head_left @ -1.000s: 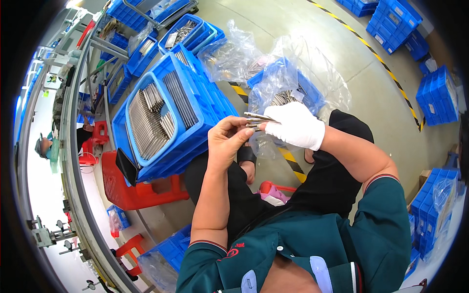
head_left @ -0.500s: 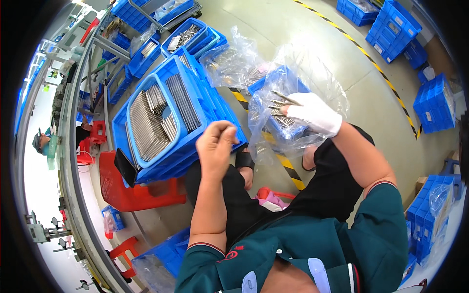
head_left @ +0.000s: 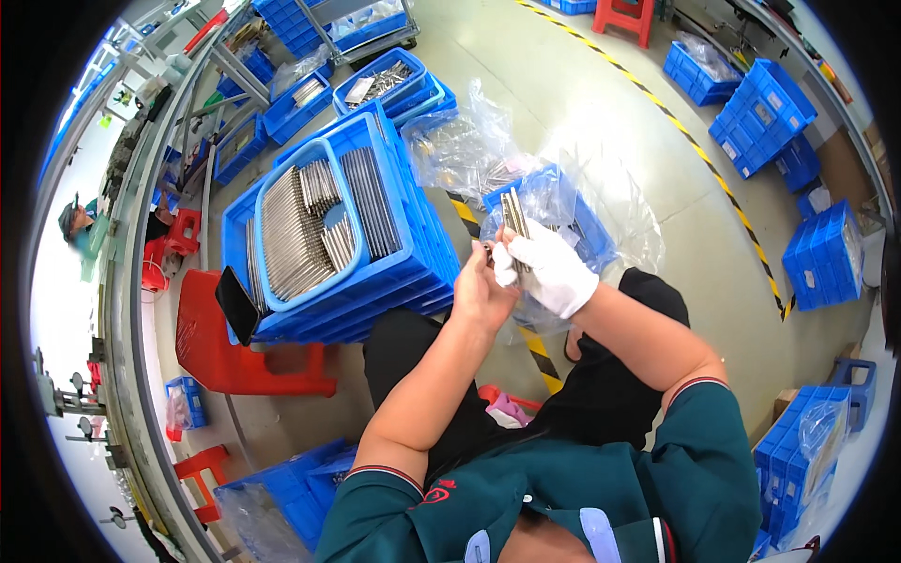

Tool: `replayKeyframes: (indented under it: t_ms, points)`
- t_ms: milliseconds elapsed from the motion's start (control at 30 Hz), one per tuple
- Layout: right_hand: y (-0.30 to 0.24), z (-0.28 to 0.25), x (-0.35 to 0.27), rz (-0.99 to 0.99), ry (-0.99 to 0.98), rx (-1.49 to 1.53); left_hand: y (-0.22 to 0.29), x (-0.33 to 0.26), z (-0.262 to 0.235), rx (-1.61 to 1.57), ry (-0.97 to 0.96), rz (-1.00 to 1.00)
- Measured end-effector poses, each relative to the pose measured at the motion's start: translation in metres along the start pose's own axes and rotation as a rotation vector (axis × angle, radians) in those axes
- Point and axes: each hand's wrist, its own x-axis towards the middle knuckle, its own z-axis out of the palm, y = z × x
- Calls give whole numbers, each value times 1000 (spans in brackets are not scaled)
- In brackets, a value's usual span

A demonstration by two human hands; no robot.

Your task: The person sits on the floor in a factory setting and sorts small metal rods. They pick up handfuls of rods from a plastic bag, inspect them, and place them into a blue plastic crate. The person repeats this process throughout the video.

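My right hand (head_left: 556, 270), in a white glove, is closed round a small bundle of slim metal rods (head_left: 512, 214) in front of me. My bare left hand (head_left: 482, 293) meets it, its fingers closed at the bundle's left side and partly hidden. Just beyond is a blue crate (head_left: 593, 231) lined with a clear plastic bag (head_left: 549, 195). To my left, a light-blue basket (head_left: 353, 246) holds neat rows of similar metal rods (head_left: 291, 239). It rests on a larger blue crate (head_left: 402, 267), where longer, darker rods (head_left: 370, 202) lie beside it.
A red stool (head_left: 211, 342) stands under the left crates. More blue bins (head_left: 419, 86) with metal parts are at the far left. Stacked blue crates (head_left: 762, 117) line the right side. Yellow-and-black tape (head_left: 648, 92) crosses the floor. Another person (head_left: 83, 225) is at the far left.
My right hand has drawn the rods back from the bag-lined crate, turning them more upright. My left hand has moved right from beside the basket to meet them. The view has shifted slightly.
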Motion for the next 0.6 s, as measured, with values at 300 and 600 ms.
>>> replayKeyframes:
  t_ms: [300, 600]
  points:
    - [3, 31, 19, -347, 69, -284, -5, 18, 16, -246, -224, 61]
    - [13, 25, 26, -336, 146, -430, -10, 18, 2, -64, -62, -3]
